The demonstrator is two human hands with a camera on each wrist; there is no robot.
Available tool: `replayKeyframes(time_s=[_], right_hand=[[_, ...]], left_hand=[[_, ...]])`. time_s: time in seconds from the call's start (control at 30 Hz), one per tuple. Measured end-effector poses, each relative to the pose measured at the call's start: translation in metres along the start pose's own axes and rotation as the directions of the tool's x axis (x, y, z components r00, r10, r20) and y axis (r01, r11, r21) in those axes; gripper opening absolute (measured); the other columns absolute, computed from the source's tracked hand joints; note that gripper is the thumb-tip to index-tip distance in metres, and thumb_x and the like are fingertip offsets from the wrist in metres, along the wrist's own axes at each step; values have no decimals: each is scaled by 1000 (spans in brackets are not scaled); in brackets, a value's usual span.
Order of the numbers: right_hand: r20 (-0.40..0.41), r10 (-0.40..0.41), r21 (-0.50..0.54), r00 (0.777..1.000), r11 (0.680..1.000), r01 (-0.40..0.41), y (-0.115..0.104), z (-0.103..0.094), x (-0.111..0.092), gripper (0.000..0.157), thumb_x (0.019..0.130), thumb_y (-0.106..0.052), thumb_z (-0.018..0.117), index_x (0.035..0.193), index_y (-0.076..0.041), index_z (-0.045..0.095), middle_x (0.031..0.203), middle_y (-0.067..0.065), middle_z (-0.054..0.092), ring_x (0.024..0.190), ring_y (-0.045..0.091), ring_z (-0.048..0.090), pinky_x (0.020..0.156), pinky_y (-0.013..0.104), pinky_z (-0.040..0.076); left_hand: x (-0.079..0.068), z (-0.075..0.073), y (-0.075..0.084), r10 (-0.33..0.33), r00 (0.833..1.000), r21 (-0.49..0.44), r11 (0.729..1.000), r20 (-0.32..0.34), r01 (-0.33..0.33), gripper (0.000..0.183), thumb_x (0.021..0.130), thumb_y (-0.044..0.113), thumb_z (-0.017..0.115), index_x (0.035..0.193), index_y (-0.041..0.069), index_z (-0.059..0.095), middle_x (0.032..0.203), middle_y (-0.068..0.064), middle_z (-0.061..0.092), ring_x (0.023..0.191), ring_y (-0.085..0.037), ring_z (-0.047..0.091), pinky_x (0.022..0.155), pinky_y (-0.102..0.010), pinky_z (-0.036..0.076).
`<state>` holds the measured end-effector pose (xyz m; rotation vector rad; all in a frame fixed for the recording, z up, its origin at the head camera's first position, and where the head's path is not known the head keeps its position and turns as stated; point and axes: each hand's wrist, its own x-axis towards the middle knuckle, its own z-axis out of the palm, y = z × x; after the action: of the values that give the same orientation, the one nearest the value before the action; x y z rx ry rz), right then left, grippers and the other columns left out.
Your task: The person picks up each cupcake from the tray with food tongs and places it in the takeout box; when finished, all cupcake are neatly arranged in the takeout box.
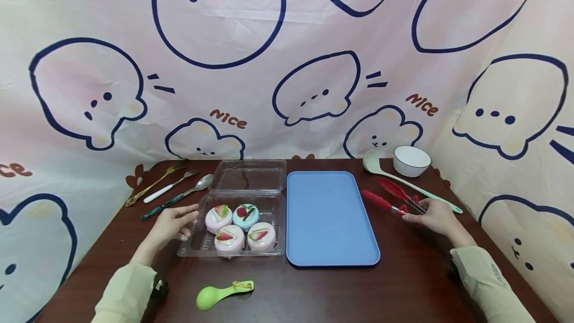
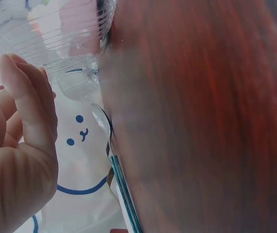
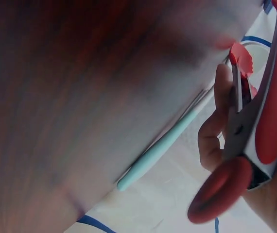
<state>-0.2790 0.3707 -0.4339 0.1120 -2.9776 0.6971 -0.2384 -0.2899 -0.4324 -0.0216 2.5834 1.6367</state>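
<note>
A clear plastic clamshell box [image 1: 193, 248] lies open on the dark wooden table, its lid [image 1: 249, 176] folded back. Several small round cakes [image 1: 228, 238] topped with strawberry sit inside. My left hand [image 1: 186, 223] rests against the box's left side with its fingers fairly straight; in the left wrist view the fingers [image 2: 24, 102] lie beside the ribbed box wall [image 2: 56, 39]. My right hand [image 1: 414, 217] grips the handle end of red tongs [image 1: 390, 196], whose tips point toward the back left. The right wrist view shows the fingers [image 3: 216, 131] curled round the tongs [image 3: 260, 121].
A blue tray [image 1: 329, 218] lies between box and tongs. A mint-handled ladle [image 1: 403, 181] and a white bowl [image 1: 411, 160] sit at the back right. Two forks [image 1: 152, 186] and a spoon [image 1: 179, 196] lie at the back left, a green scoop [image 1: 221, 294] near the front edge.
</note>
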Motion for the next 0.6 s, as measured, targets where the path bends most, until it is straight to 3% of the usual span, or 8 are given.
replayKeyframes(time_s=[0.27, 0.6], right_hand=[[30, -3, -26, 1000, 1000, 4, 0, 3, -1, 74, 65, -51, 75, 99, 12, 57, 54, 2, 46, 53, 16, 42, 48, 28, 33], [54, 62, -98, 997, 994, -57, -4, 4, -9, 60, 62, -57, 74, 74, -2, 54, 51, 1, 38, 47, 14, 34, 44, 28, 28]], left_hand=[[-1, 0, 1, 1, 1000, -2, 1000, 4, -1, 47, 94, 19, 51, 132, -7, 41, 81, -9, 60, 49, -14, 54, 49, -30, 52], [-1, 1, 4, -7, 1000, 0, 1000, 8, 7, 47, 94, 19, 50, 132, -7, 41, 81, -9, 60, 49, -13, 54, 50, -29, 52]])
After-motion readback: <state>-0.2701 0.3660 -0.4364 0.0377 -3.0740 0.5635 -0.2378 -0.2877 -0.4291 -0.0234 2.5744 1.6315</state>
